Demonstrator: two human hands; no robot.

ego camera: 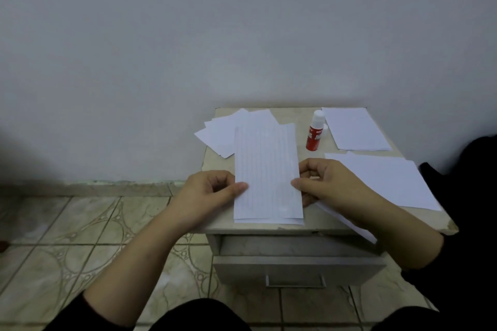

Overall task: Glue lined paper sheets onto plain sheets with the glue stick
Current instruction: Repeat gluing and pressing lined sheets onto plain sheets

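A lined sheet (266,169) lies lengthwise on a plain sheet whose edge (269,222) shows just below it, at the front of a small table (330,219). My left hand (212,191) pinches the lined sheet's left edge with thumb on top. My right hand (322,183) pinches its right edge the same way. A red glue bottle with a white cap (315,131) stands upright behind, to the right of the sheet.
Loose plain sheets (220,134) lie fanned at the table's back left, some overhanging the edge. A neat stack (355,129) sits at the back right, and larger sheets (390,180) lie at the right. A drawer (295,266) stands slightly open below. Tiled floor lies to the left.
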